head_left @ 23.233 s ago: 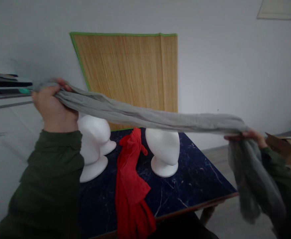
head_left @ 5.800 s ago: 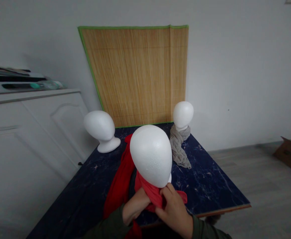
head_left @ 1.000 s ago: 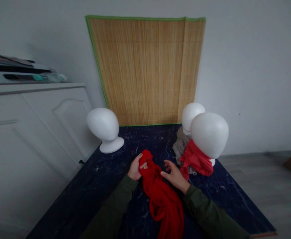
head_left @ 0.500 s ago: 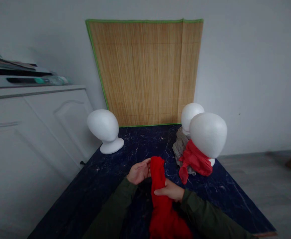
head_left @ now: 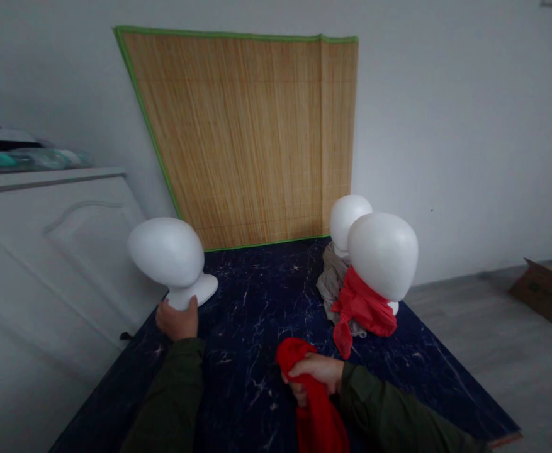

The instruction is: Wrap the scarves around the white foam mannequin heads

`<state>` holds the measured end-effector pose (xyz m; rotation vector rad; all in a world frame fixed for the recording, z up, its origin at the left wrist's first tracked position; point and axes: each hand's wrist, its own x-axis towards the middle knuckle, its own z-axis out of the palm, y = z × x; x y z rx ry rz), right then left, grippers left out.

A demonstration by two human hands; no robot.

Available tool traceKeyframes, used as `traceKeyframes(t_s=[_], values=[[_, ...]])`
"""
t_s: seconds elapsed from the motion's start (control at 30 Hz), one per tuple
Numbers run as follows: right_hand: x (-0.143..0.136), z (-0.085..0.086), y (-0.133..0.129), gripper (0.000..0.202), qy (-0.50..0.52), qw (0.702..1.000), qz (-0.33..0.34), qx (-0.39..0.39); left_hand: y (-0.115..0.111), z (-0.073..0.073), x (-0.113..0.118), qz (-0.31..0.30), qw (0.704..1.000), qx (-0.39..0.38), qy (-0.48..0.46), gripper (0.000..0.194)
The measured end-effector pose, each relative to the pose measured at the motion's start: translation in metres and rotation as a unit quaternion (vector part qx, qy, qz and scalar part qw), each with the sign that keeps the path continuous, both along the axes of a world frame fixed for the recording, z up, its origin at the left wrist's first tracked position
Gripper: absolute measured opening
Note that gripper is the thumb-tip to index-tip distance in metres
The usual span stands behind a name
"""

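Observation:
At the left of the table, my left hand [head_left: 178, 319] is closed round the neck of a plain white mannequin head [head_left: 168, 251], its thumb on the right side of the neck. The head stands tilted toward the left on its round base. Low in the middle of the view, my right hand [head_left: 316, 372] clutches a bright red scarf [head_left: 321, 412], bunched at the top and hanging down past the lower edge of the view.
On the right stand a white mannequin head [head_left: 383, 255] with a knotted red scarf [head_left: 363, 307] and, behind it, another head [head_left: 350, 220] with a grey scarf [head_left: 331, 277]. The dark blue marbled table [head_left: 257, 283] meets a bamboo mat [head_left: 252, 138]. A white cabinet [head_left: 68, 251] borders the left.
My left hand has left the red scarf and moved left to the mannequin head's neck. My right hand keeps the scarf, slightly lower. The view has turned a little to the right.

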<state>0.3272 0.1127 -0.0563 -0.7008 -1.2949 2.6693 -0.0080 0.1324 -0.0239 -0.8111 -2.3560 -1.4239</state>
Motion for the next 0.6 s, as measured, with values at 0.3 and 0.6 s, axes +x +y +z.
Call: traceKeyframes(t_s=[0.3,0.6], values=[[-0.004,-0.010,0.009,0.026,-0.039,0.997,0.059,-0.010,0.030,-0.002,-0.026,0.064,0.997,-0.033,0.006,0.105],[-0.002,-0.013,0.013,0.025,-0.054,0.995,0.079,-0.021,0.039,-0.004,-0.046,0.019,0.998,-0.054,-0.027,0.094]])
